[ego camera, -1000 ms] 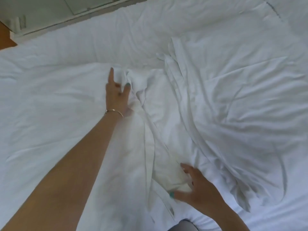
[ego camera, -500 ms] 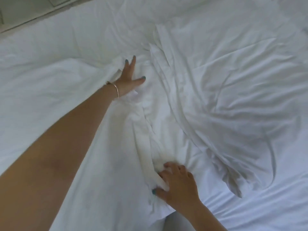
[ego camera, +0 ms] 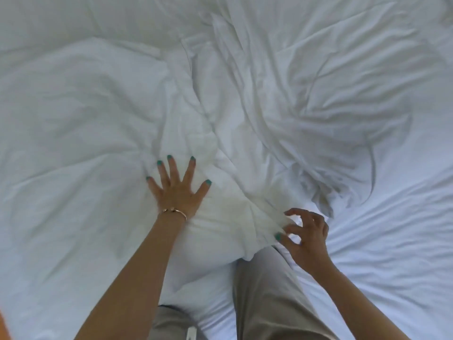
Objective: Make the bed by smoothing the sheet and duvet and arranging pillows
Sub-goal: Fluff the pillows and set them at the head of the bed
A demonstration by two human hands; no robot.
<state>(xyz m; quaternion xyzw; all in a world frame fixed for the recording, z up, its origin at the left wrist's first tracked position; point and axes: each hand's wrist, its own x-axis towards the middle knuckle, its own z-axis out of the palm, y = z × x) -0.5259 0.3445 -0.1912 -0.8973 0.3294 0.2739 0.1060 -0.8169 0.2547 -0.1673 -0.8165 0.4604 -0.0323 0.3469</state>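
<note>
Closest to me I see my own leg in beige trousers (ego camera: 267, 298), kneeling on the bed, with the knee pushed up against the bunched white bedding. A second patch of the same beige cloth shows at the bottom edge, left of it.

My right hand (ego camera: 306, 236) sits just beyond and right of the knee. Its fingers (ego camera: 293, 228) are curled and spread, with gaps between them, and the thumb and fingertips touch the edge of a folded flap of the duvet (ego camera: 230, 217). I cannot tell whether they pinch the cloth or only rest against it. Under that hand and off to the right lies the flatter white sheet (ego camera: 392, 266), creased in long lines.

My left hand (ego camera: 179, 190) is a little farther out, left of centre. It lies flat, palm down, all five fingers fanned wide apart, pressing on the puffy duvet and holding nothing. A thin gold bracelet (ego camera: 175, 212) circles that wrist, and the nails are painted teal.

Beyond both hands the duvet spreads over the left half of the view, soft and rumpled, with a twisted ridge of cloth running away up the middle. Farther right, a thinner white layer is heaped in sharp folds that curve round like a fan.
</note>
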